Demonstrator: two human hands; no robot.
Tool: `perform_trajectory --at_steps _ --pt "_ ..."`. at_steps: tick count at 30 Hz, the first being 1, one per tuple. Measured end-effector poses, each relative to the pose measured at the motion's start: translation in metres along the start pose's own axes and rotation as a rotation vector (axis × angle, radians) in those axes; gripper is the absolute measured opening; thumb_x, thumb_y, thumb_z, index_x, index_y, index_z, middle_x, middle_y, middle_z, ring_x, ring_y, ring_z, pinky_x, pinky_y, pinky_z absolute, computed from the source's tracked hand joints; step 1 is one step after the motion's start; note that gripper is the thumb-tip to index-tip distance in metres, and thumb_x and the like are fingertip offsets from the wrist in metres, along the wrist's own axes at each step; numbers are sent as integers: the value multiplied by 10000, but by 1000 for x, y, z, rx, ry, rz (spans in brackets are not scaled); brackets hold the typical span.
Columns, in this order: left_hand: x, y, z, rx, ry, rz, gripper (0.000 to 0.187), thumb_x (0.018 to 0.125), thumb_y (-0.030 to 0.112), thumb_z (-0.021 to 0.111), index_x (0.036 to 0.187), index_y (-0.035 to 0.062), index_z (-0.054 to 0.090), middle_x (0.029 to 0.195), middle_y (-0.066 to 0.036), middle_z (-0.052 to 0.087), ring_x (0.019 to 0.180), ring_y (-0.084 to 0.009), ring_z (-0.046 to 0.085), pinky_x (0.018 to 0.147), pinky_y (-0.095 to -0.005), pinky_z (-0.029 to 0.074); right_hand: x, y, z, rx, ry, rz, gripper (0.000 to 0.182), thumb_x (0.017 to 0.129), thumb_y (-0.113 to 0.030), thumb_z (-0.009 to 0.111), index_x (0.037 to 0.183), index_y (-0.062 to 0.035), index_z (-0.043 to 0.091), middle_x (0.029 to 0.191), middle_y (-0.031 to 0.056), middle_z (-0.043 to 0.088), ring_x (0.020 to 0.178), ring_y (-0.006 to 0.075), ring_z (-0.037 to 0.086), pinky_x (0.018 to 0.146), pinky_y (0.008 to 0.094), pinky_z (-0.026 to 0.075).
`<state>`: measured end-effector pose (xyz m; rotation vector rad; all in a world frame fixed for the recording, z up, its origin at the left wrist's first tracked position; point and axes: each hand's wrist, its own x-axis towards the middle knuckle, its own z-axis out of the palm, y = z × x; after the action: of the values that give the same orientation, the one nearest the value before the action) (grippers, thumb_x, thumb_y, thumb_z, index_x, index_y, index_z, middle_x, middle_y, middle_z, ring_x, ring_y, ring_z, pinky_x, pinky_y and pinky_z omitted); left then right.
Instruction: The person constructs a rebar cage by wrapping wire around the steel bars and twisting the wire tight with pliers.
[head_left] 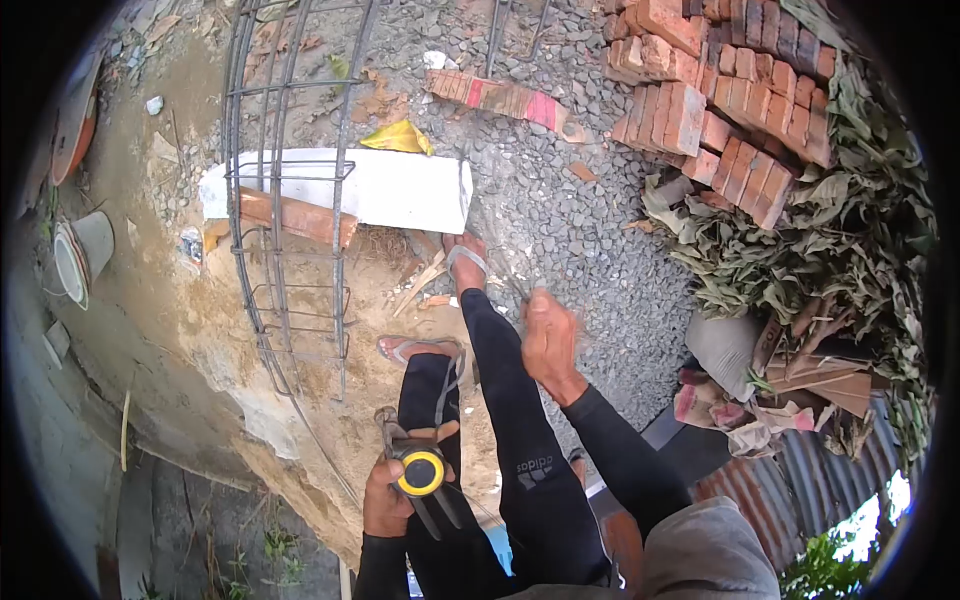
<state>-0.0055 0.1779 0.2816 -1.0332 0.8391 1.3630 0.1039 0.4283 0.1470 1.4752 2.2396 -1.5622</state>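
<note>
My left hand is closed around a black tool with a round yellow-ringed face; dark handle-like bars stick out beneath it. It is held close over my left leg. My right hand makes a fist above the gravel, to the right of my legs. A thin dark wire runs up from its fingers. Ahead of my sandalled foot lies a white board. A steel rebar cage crosses over the board and a reddish-brown brick-like block.
Stacked red bricks stand at the upper right, beside dry leaves. Grey gravel covers the ground there. A white bucket lies at the left, past a dirt edge. Rusty corrugated sheet is at lower right.
</note>
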Motion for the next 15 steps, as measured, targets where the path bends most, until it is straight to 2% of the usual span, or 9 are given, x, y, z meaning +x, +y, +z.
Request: perform_trajectory --at_steps 2,4,6,7,8,10,11,13,15 --pt "-10 4 16 37 -11 57 846 651 409 750 1273 -140 589 1282 -326 646 852 -387 748 801 -416 624 -39 -53 -5 119 -255 -121 248 1021 -171 575 854 4 624 714 196 617 673 403 644 575 455 465" --pt "-30 10 28 13 -39 116 878 631 434 745 1277 -139 585 1178 -301 684 828 -393 742 794 -447 624 -74 -77 9 125 -432 -242 243 1015 -177 631 838 -19 683 737 128 661 637 329 662 561 400 496" --pt "-46 16 33 -40 -113 201 877 632 435 741 1275 -140 584 1116 -282 702 834 -396 739 791 -463 623 -99 -96 23 392 -578 -100 226 989 -201 680 870 -18 739 782 144 718 654 325 698 570 389 524" --pt "-55 15 29 -58 -62 233 879 635 451 740 1267 -141 584 1152 -267 682 853 -389 730 767 -471 624 -107 -95 30 420 -695 -59 243 989 -211 678 876 -7 749 794 160 736 645 338 706 581 381 534" --pt "-58 19 39 69 13 274 886 642 473 740 1267 -136 587 1244 -263 640 882 -379 721 739 -455 625 -116 -97 37 406 -709 -77 258 990 -219 677 875 -1 750 774 154 731 627 335 700 572 381 532" --pt "-74 13 9 110 103 319 876 653 500 738 1250 -125 594 1276 -249 609 852 -357 718 701 -426 622 -135 -101 51 373 -736 -113 288 991 -236 673 872 13 753 734 143 722 591 328 689 556 379 528" --pt "-78 9 0 69 117 360 846 671 517 731 1226 -110 608 1217 -241 627 812 -354 719 663 -408 611 -129 -107 48 182 -1036 -37 297 1002 -251 648 975 27 750 834 166 734 715 342 714 658 378 557" --pt "-88 4 -18 96 236 431 777 725 517 714 1220 -76 631 1143 -214 647 754 -338 694 614 -393 578 -125 -111 36 241 -517 -321 318 1007 -280 631 1042 22 727 914 202 721 797 360 702 724 390 548" --pt "-110 10 -31 105 329 492 729 763 526 697 1199 -57 650 1035 -185 667 738 -338 684 616 -390 569 -111 -79 14 271 -308 -340 308 1008 -235 610 1191 1 679 1120 198 700 987 354 685 875 389 533"
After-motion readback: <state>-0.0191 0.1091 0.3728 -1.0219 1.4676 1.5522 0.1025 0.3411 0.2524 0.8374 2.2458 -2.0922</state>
